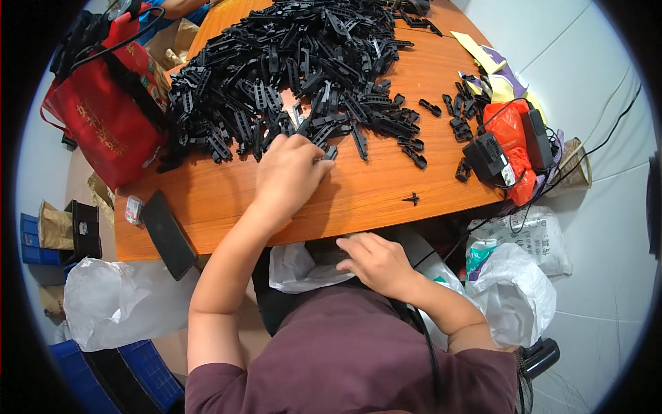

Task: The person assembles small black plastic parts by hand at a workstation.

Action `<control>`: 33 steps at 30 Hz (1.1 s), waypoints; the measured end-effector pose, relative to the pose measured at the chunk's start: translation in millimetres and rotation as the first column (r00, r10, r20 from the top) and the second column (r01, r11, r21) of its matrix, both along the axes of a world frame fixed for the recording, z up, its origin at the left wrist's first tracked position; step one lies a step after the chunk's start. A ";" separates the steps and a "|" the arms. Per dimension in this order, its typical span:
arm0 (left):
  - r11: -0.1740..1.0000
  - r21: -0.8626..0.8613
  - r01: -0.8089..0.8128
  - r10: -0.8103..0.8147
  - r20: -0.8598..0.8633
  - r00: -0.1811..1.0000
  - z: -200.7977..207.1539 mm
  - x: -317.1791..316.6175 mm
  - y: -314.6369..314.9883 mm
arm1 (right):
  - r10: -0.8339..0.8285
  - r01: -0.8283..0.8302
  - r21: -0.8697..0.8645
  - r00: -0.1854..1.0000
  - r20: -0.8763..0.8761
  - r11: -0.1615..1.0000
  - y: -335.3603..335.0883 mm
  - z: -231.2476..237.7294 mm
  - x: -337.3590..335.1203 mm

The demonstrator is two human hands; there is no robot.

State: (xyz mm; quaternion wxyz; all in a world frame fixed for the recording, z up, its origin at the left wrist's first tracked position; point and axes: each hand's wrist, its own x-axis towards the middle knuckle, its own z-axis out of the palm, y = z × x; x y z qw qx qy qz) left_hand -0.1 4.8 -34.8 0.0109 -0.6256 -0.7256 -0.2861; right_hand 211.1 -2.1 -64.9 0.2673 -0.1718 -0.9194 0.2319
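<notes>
Where pile point(296, 76) ends, left hand point(286, 176).

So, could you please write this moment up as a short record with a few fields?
surface: orange wooden table
left hand: left hand resting at the near edge of the pile of black plastic parts, fingers touching pieces
right hand: right hand below the table edge, on a white plastic bag at the lap
near left: black phone lying flat; red bag standing on the table corner
near right: single black part lying apart
</notes>
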 end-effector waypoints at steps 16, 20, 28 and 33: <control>0.992 -0.038 0.117 -0.040 0.800 0.599 22.8 2.6 -6.4 | -0.550 0.540 0.108 0.824 0.136 0.835 120.6 24.3 -1.8; 0.964 -0.042 0.262 0.032 0.999 0.043 30.1 -12.2 -7.7 | -0.429 0.189 -0.591 0.853 -0.297 0.784 88.3 54.8 -22.6; 0.945 0.061 0.321 -0.065 0.998 0.002 32.1 -10.8 -12.5 | -0.075 -0.316 -0.643 0.860 -0.505 0.697 61.5 66.6 -34.2; 0.927 0.079 0.367 -0.237 0.881 0.408 45.1 -7.8 -22.0 | -0.009 -0.099 -0.205 0.884 -0.467 0.974 57.7 71.5 -39.1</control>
